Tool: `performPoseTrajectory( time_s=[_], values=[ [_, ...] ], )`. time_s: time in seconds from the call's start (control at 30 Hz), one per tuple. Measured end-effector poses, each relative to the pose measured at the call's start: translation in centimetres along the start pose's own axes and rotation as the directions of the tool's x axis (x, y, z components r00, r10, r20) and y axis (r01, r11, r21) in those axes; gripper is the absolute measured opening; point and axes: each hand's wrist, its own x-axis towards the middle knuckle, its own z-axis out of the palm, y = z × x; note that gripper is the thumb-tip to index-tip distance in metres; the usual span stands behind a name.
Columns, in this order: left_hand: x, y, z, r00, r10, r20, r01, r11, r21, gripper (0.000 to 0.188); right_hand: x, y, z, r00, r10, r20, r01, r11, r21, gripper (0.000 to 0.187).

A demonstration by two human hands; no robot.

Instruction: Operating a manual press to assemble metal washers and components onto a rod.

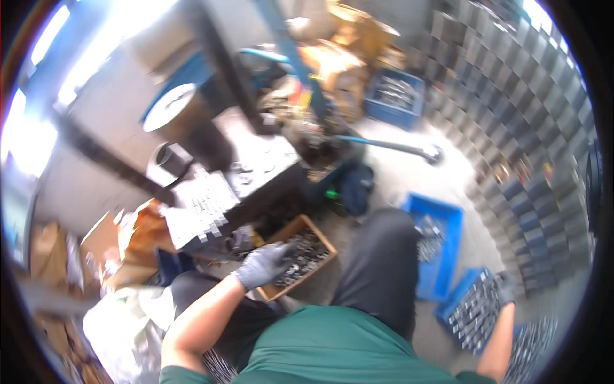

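My left hand (262, 266), in a grey glove, is over the left side of a shallow brown box (327, 244) filled with small dark metal parts (302, 259). Its fingers look stretched out toward the parts, and I see nothing held in them. Far to my right, my gloved right hand (504, 288) is at the edge of a tilted blue crate (446, 310) holding rows of shiny metal pieces (474, 312). Blur smears the right fingers, so whether they grip a piece cannot be made out.
A blue tray (451, 224) with loose metal parts lies beside my right knee. Ahead left stands a machine table (265, 168) with metal pieces on it. Stacked metal parts (505, 109) form a wall at right. Another blue crate (393, 114) stands farther back; a white sack (128, 326) lies left.
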Motion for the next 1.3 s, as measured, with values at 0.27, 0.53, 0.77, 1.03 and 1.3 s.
performPoseTrajectory(
  time_s=[0.27, 0.53, 0.77, 1.03, 1.3],
  values=[
    [-1.1, -1.9, -6.7, 0.889, 0.217, -0.404, -0.224, 0.974, 0.03, 0.023, 3.5, -46.4, -0.7, 0.633, -0.758, 0.158, 0.749, 0.651, 0.124, 0.014],
    [-0.9, -8.3, -12.2, 0.825, -0.137, -0.548, 0.297, 0.93, 0.215, 0.048, 0.6, -71.2, 9.7, 0.006, -0.98, 0.198, 0.945, 0.07, 0.321, 0.018],
    [-0.3, -9.5, -10.3, 0.839, -0.171, -0.516, 0.339, 0.907, 0.252, 0.056, 1.8, -78.3, 20.7, 0.13, -0.986, 0.107, 0.962, 0.151, 0.229, 0.021],
    [-0.4, -9.3, -10.0, 0.855, -0.083, -0.512, 0.283, 0.902, 0.326, 0.033, 2.6, -78.7, 22.9, 0.318, -0.932, 0.176, 0.944, 0.329, 0.038, 0.023],
    [0.3, -9.4, -9.2, 0.849, -0.035, -0.528, 0.237, 0.917, 0.32, 0.027, 2.3, -79.3, 23.9, 0.36, -0.881, 0.307, 0.928, 0.372, -0.021, 0.02]
  ],
)
